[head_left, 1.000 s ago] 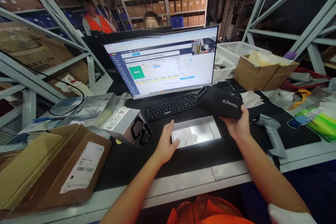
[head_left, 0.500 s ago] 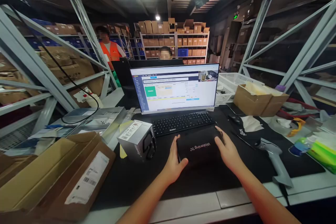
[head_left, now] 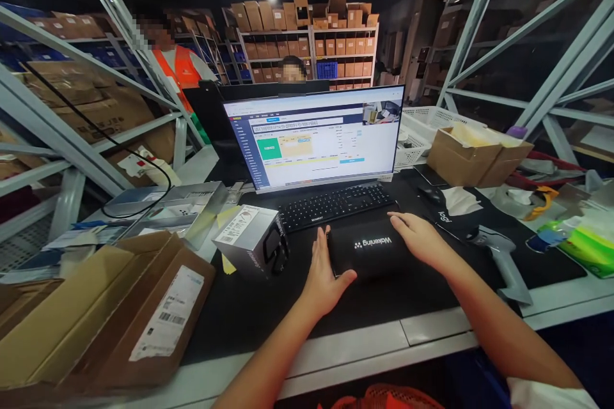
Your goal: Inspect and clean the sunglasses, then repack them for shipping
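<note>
A flat black case point(head_left: 369, 255) marked "Wakening", its lettering upside down to me, is before the keyboard point(head_left: 336, 206). My left hand point(head_left: 326, 271) is against its left end, fingers straight along the side and thumb at the near corner. Over the right end bends my right hand point(head_left: 422, 239), fingertips at the far corner; its thumb is hidden. The case is held between both hands; whether it touches the mat I cannot tell. Left of it stands a grey-silver product box point(head_left: 249, 243) with a white label on top and a black picture on its side.
A lit monitor point(head_left: 316, 140) stands behind the keyboard. An opened cardboard box point(head_left: 129, 313) fills the near left. To the right are a barcode scanner point(head_left: 503, 262), a mouse point(head_left: 432, 194), crumpled tissue point(head_left: 461, 200) and a carton point(head_left: 460, 156). A person in an orange vest point(head_left: 177, 67) stands beyond.
My view has tipped downward. The case's far side now faces me more brightly, and my right hand has shifted from its edge to over its right end. The left hand stays against it.
</note>
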A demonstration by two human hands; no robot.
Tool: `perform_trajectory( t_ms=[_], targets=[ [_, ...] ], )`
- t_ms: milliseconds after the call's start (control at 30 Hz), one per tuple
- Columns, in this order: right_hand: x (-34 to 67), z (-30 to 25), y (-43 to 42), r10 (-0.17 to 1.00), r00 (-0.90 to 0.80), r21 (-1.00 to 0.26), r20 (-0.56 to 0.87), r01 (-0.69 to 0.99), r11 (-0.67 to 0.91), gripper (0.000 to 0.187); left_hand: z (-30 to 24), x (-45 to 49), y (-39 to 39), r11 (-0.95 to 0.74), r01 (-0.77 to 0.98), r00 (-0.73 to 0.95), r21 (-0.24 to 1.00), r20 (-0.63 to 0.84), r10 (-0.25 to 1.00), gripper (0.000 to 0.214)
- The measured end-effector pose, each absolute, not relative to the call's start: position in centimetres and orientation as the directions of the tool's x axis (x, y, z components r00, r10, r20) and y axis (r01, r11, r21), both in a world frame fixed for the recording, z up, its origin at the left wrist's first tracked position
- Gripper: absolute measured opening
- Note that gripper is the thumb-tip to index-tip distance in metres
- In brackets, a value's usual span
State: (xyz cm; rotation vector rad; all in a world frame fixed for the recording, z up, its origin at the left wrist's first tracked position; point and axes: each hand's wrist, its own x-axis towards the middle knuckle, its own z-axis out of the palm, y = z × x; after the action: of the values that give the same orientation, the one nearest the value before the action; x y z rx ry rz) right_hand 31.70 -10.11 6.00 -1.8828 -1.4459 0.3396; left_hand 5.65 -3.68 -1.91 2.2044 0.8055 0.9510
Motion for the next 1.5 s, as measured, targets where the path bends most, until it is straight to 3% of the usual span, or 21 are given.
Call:
perform_trajectory(
  t_ms=[167, 333, 500, 700, 900, 1033, 1333, 1500],
  targets=[
    [32.6, 7.0, -9.7, 0.947, 0.291, -0.789, 0.134, 0.610, -0.076, 0.046, -2.1, 5.6, -3.7, -0.594, 0.354, 0.451, 0.722, 0.424, 0.785, 0.106],
    [33.0, 6.0, -10.3, 0.943, 0.267, -0.859, 0.199, 0.510, 0.037, 0.050, -2.4, 5.5, -3.8, -0.524, 0.345, 0.420, 0.779, 0.371, 0.828, 0.100],
    [33.3, 5.0, -10.5, 0.949, 0.279, -0.783, 0.148, 0.619, -0.060, 0.043, -2.6, 5.7, -3.8, -0.484, 0.298, 0.476, 0.823, 0.312, 0.822, 0.091],
    [33.7, 5.0, -10.2, 0.984, 0.165, -0.593, 0.068, 0.800, -0.094, 0.035, -1.3, 5.2, -4.1, -0.412, 0.506, 0.468, 0.758, 0.160, 0.869, 0.086],
    [34.7, 4.6, -10.2, 0.985, 0.165, -0.650, 0.055, 0.754, -0.090, 0.035, -1.2, 5.0, -4.1, -0.595, 0.414, 0.455, 0.688, 0.410, 0.790, 0.064],
    [35.1, 4.4, -10.0, 0.985, 0.169, -0.647, 0.031, 0.755, -0.109, 0.033, -1.6, 5.1, -4.0, -0.686, 0.414, 0.435, 0.598, 0.532, 0.726, 0.061],
    [35.0, 4.5, -10.1, 0.987, 0.160, -0.606, -0.019, 0.783, -0.139, 0.025, -1.8, 5.8, -4.3, -0.668, 0.382, 0.404, 0.638, 0.535, 0.742, 0.044],
    [35.1, 4.7, -10.0, 0.988, 0.150, -0.595, -0.037, 0.791, -0.143, 0.028, -1.6, 5.4, -4.4, -0.495, 0.366, 0.327, 0.788, 0.390, 0.861, 0.062]
  ],
)
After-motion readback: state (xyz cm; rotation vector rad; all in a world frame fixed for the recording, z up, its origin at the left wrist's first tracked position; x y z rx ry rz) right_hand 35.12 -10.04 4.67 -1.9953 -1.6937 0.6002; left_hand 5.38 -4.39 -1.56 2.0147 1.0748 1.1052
